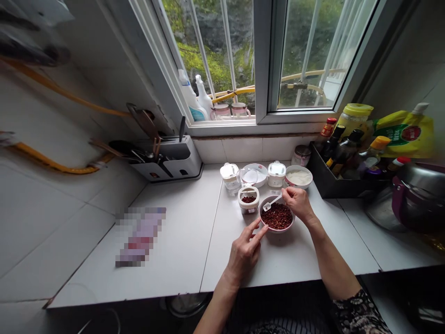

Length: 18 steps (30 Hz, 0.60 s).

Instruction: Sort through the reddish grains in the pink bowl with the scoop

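My right hand (pixel 298 202) pinches the handle of a small white spoon (pixel 274 201). The spoon's scoop is over the far left side of a bowl (pixel 280 231) full of dark red dried peppercorns (pixel 278 217); whether it touches them I cannot tell. My left hand (pixel 244 252) has its fingers extended, with fingertips against the bowl's near left rim. Just left of the bowl stands a small open seasoning jar (pixel 249 208) with a white rim, showing similar peppercorns inside.
Behind are two white-lidded jars (pixel 230 176) (pixel 276 175), a dish of white grains (pixel 257 172), and a bowl of white powder (pixel 299 177). A black bottle box (pixel 318 178) and a metal pot (pixel 417 190) stand right. A utensil holder (pixel 181 160) and a pixelated item (pixel 142 236) lie left.
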{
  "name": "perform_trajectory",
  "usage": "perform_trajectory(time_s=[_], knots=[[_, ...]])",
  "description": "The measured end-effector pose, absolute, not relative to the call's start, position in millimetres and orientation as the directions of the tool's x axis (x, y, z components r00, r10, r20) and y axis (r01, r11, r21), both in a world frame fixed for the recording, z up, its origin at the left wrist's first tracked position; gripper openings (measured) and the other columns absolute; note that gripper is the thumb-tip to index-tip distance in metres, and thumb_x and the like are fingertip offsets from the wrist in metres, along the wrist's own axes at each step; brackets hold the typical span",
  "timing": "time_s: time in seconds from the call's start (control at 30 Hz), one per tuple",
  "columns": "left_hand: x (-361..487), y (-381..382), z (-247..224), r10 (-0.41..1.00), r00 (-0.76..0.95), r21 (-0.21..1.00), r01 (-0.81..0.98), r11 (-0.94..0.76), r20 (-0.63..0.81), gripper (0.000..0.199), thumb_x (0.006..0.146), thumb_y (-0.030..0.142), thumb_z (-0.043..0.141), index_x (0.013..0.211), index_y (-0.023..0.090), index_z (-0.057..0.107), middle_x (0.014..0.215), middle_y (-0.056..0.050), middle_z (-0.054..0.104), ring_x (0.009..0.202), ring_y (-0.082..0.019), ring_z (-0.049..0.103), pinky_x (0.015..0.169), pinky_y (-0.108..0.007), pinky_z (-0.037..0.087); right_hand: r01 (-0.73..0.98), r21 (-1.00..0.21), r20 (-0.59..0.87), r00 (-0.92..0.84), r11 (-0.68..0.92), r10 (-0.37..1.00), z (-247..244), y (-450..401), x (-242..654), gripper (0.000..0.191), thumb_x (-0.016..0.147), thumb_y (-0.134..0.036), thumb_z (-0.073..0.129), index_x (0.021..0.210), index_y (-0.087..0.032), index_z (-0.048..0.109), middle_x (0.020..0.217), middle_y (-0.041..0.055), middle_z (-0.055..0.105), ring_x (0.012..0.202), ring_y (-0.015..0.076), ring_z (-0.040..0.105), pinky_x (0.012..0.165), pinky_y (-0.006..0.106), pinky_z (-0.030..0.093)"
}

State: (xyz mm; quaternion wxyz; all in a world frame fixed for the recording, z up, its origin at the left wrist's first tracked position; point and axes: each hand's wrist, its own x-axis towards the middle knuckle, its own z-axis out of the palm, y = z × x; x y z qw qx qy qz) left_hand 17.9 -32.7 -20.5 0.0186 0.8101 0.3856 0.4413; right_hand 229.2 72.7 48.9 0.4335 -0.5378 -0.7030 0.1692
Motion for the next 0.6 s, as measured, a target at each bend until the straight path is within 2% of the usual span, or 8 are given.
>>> perform_trajectory(time_s=[0.2, 0.3, 0.37, 0.47, 0.53, 0.6], knots=[[18, -32, -20, 0.636, 0.318, 0.364, 0.608, -0.706, 0.703, 0.059, 0.089, -0.002, 0.042, 0.141, 0.025, 0.050, 0.138, -0.014, 0.057, 0.116, -0.020, 0.063, 0.083, -0.027, 0.062, 0.485, -0.817, 0.381, 0.047, 0.312, 0.923, 51, 76, 221, 0.042, 0.089, -0.043, 0.050, 0.053, -0.021, 0.049, 0.045, -0.0018, 0.051, 0.043, 0.0124, 0.050, 0.049, 0.025, 0.039], [18, -33, -19, 0.642, 0.317, 0.371, 0.607, -0.703, 0.698, 0.060, 0.089, -0.001, 0.041, 0.143, 0.026, 0.049, 0.138, -0.013, 0.056, 0.115, -0.020, 0.064, 0.083, -0.027, 0.062, 0.465, -0.815, 0.432, 0.089, 0.346, 0.897, 60, 77, 208, 0.041, 0.092, -0.042, 0.048, 0.057, -0.021, 0.052, 0.047, -0.0014, 0.054, 0.045, 0.0130, 0.051, 0.051, 0.026, 0.041], [18, -33, -19, 0.644, 0.312, 0.378, 0.604, -0.702, 0.698, 0.061, 0.090, -0.001, 0.041, 0.143, 0.027, 0.048, 0.139, -0.013, 0.056, 0.115, -0.020, 0.064, 0.083, -0.027, 0.062, 0.542, -0.733, 0.529, 0.075, 0.411, 0.845, 66, 75, 197, 0.041, 0.095, -0.040, 0.046, 0.059, -0.022, 0.052, 0.049, -0.0008, 0.054, 0.048, 0.0139, 0.051, 0.055, 0.027, 0.042], [19, -32, -20, 0.636, 0.299, 0.376, 0.602, -0.704, 0.711, 0.060, 0.089, -0.002, 0.041, 0.142, 0.026, 0.050, 0.138, -0.013, 0.056, 0.114, -0.019, 0.064, 0.083, -0.027, 0.062, 0.716, -0.469, 0.713, -0.039, 0.518, 0.700, 72, 71, 182, 0.040, 0.098, -0.033, 0.044, 0.060, -0.022, 0.051, 0.056, 0.0012, 0.057, 0.056, 0.0154, 0.051, 0.077, 0.033, 0.045], [20, -32, -22, 0.631, 0.297, 0.370, 0.605, -0.705, 0.716, 0.059, 0.089, -0.001, 0.041, 0.141, 0.025, 0.051, 0.137, -0.013, 0.057, 0.112, -0.019, 0.064, 0.083, -0.027, 0.062, 0.761, -0.295, 0.761, -0.179, 0.578, 0.624, 74, 66, 175, 0.038, 0.099, -0.030, 0.043, 0.063, -0.021, 0.052, 0.058, 0.0005, 0.057, 0.056, 0.0147, 0.050, 0.090, 0.036, 0.042], [19, -32, -23, 0.629, 0.303, 0.362, 0.610, -0.705, 0.716, 0.059, 0.089, -0.001, 0.041, 0.141, 0.025, 0.051, 0.138, -0.013, 0.056, 0.112, -0.019, 0.064, 0.082, -0.027, 0.062, 0.761, -0.196, 0.755, -0.285, 0.618, 0.591, 74, 63, 172, 0.037, 0.100, -0.028, 0.043, 0.064, -0.022, 0.053, 0.057, -0.0010, 0.055, 0.054, 0.0137, 0.048, 0.096, 0.037, 0.039]])
